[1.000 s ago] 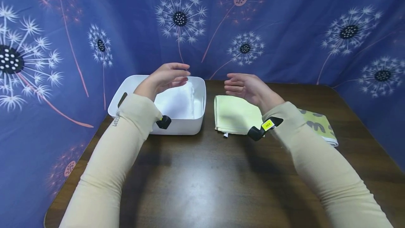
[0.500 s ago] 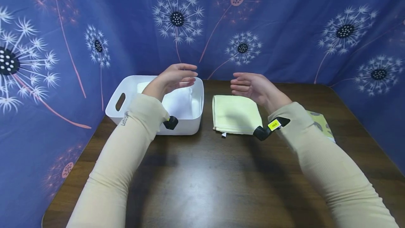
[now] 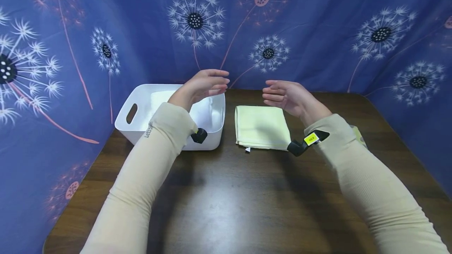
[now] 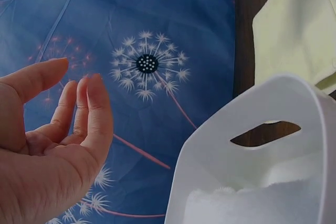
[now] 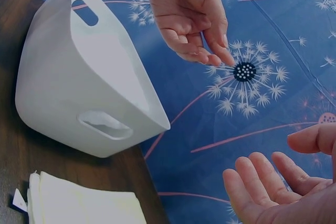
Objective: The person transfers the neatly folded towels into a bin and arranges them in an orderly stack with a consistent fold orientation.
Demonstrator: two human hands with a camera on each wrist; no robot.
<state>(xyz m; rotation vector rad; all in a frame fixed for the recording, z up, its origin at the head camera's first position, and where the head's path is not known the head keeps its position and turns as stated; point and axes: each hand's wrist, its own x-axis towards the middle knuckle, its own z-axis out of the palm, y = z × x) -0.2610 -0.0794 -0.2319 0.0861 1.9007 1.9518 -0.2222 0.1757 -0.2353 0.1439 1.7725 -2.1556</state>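
My left hand (image 3: 204, 86) hovers over the right part of a white plastic bin (image 3: 132, 129), fingers loosely bent and holding nothing. Inside the bin lies a white fluffy cloth (image 4: 252, 203). Facing it, my right hand (image 3: 291, 99) hangs in the air above the right side of a folded pale yellow towel (image 3: 261, 126), its fingers relaxed, palm turned inward and bare. The towel lies flat on the table beside the bin, with a small white tag at its front edge. Each wrist view shows its own hand with nothing between thumb and fingers.
A patterned green-yellow cloth (image 3: 358, 135) lies farther right, mostly hidden behind my right sleeve. The brown wooden table (image 3: 219, 203) ends at the back and left against a blue dandelion-print curtain (image 3: 148, 30). The bin has cut-out handles in its ends.
Both hands have drifted to the right in the head view, still apart and holding nothing. My right sleeve now covers more of the patterned cloth. The bin and yellow towel stay on the table.
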